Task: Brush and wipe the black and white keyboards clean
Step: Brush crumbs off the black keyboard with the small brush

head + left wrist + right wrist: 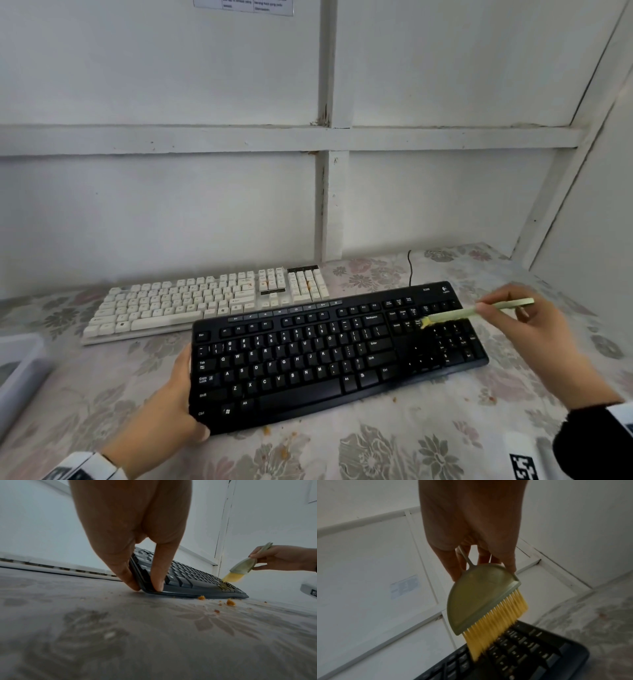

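Black keyboard [308, 359] with white legends, cream-white keyboard [191, 301] showing orange stains, pale green brush [477, 599] with yellow bristles, orange crumbs [230, 602] scattered on the grey-pink floral tablecloth [394, 448].

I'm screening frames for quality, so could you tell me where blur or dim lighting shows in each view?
Head view: evenly lit, right hand and edges smeared. Left wrist view: tablecloth foreground soft. Right wrist view: dim and grainy, brush bristle tips blurred over the black keyboard.

Flowered tabletop [376, 455] in front of me, orange crumbs [230, 602] scattered on it, white panelled wall [171, 85] behind, grey bin [20, 370] far left.
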Demonstrator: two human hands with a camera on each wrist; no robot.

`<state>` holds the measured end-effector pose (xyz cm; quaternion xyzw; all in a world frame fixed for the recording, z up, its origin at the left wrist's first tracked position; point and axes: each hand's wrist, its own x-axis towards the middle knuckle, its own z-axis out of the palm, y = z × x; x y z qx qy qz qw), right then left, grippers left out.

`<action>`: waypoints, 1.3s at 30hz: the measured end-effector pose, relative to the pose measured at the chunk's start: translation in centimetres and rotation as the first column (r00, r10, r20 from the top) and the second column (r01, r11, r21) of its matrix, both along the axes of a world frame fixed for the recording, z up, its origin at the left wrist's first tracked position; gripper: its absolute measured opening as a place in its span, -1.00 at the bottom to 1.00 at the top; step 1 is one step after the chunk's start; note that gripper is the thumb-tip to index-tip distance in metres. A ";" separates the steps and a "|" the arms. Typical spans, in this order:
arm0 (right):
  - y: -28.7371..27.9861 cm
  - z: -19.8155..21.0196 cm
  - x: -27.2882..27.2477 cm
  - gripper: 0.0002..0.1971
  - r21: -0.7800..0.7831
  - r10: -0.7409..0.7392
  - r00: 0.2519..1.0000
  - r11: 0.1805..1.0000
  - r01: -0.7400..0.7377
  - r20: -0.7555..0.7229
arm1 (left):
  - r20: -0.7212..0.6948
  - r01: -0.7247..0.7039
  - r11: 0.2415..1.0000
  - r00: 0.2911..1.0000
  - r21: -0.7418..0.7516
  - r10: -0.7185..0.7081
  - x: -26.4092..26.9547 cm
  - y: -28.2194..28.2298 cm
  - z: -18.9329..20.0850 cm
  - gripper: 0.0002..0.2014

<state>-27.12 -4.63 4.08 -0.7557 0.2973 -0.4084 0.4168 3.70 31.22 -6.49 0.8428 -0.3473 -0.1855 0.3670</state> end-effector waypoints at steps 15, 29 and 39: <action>-0.9 -0.4 -0.8 -0.87 0.132 0.045 0.997 0.990 -0.054 0.069 | 0.008 -0.007 1.000 1.000 -0.013 0.007 -0.7 -0.1 1.0 0.14; 11.2 2.2 4.6 -0.78 -0.212 -0.020 0.998 0.977 0.006 -0.064 | -0.114 -0.013 1.000 0.993 -0.016 0.011 -2.6 -0.3 3.7 0.18; 25.2 -2.8 13.1 -0.85 -0.267 0.295 0.955 0.919 -0.291 -0.026 | -0.028 0.008 0.999 1.000 0.044 -0.007 -3.5 -0.7 5.0 0.06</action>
